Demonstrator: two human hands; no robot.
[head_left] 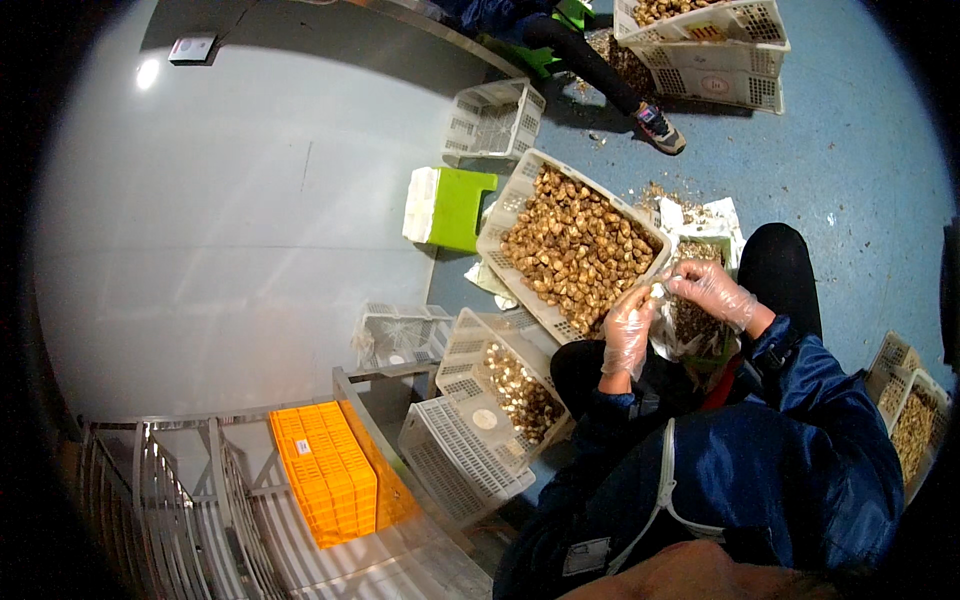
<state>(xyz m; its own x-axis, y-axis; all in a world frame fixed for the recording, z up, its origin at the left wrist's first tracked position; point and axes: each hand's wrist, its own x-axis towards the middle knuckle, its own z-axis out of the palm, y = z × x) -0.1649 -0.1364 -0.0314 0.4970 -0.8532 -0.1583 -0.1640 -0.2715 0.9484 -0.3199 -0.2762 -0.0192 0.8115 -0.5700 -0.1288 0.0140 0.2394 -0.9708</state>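
Observation:
Both my hands wear clear plastic gloves and meet above my lap. Between the fingers of my left hand [628,330] is a small whitish piece [657,290], perhaps a mushroom or bulb. My right hand [706,288] is pinched close beside it; what its fingertips grip is too small to make out. Below the hands stands a green-rimmed container [718,243] lined with white plastic and full of brown and pale scraps. Left of it, a large white crate [519,185] is piled with brown, rounded pieces. A smaller white crate [462,350] near my left knee holds whiter pieces with dark parts.
A green stool [462,208] and an empty-looking white crate [492,118] stand by the wall. An orange crate [325,470] rests on a metal rack [230,490]. Another person's leg [590,70] and stacked crates [715,75] are ahead. More crates [905,375] stand at right.

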